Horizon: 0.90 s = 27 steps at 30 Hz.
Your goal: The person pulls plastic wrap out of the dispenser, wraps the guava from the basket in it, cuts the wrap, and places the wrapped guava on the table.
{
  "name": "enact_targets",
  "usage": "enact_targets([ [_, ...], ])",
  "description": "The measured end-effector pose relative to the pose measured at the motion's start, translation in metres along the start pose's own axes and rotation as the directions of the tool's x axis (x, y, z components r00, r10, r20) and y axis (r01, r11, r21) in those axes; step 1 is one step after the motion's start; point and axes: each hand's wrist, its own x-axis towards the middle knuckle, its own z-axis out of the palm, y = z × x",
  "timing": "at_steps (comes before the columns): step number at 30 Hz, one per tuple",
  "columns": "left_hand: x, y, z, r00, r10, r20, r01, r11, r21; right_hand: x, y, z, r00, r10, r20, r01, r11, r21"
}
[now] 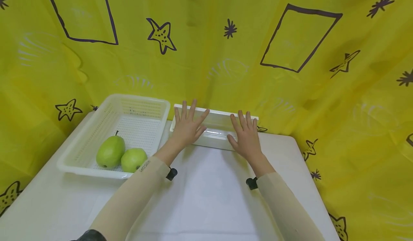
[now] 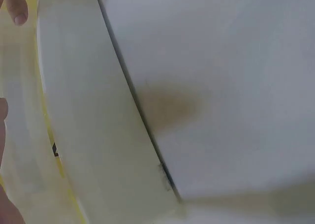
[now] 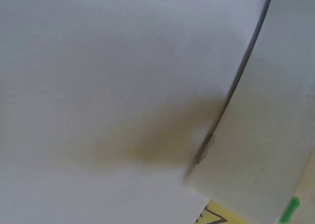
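Note:
A long white box (image 1: 213, 142) stands at the back of the table, its inside showing between my hands and a raised panel (image 1: 222, 116) along its far side. My left hand (image 1: 187, 129) lies over its left part, fingers straight and spread. Over the right part is my right hand (image 1: 246, 137), also with straight, spread fingers. Neither hand is curled round anything. In the left wrist view the box's plain wall (image 2: 93, 111) runs past some fingertips (image 2: 18, 15). The right wrist view shows the same wall's other end (image 3: 261, 101), and no fingers.
Left of the box sits a white plastic basket (image 1: 69, 162) holding a green pear (image 1: 110, 152) and a rounder green fruit (image 1: 133, 160). A white cloth covers the table (image 1: 209, 198). A yellow curtain (image 1: 200, 54) with drawn starfish hangs right behind and along the sides.

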Motion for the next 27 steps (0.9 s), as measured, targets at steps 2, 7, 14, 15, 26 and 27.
enact_targets([
  [2,0.002,-0.001,0.0,1.0,0.011,0.003,-0.011,1.0,-0.007,0.002,0.0,0.0,1.0,0.021,0.016,-0.022,1.0,0.008],
  [7,0.007,-0.006,-0.002,0.999,0.038,0.002,-0.038,0.999,-0.011,0.009,-0.001,0.0,1.0,0.026,-0.002,-0.026,0.999,0.019],
  [14,0.013,-0.01,-0.001,0.997,0.03,0.068,-0.031,0.999,0.009,0.019,0.001,0.0,0.998,0.062,0.019,-0.063,0.995,0.081],
  [15,0.014,-0.009,-0.001,0.997,0.028,0.076,-0.029,1.0,0.007,0.019,0.001,0.0,0.998,0.066,0.023,-0.068,0.994,0.091],
  [26,0.02,-0.008,0.003,0.984,-0.031,0.177,0.022,0.998,0.051,0.023,0.001,0.003,0.986,0.097,0.138,-0.11,0.99,0.092],
  [27,0.02,-0.008,0.004,0.982,-0.032,0.185,0.024,0.999,0.047,0.024,0.001,0.003,0.984,0.1,0.148,-0.114,0.99,0.086],
])
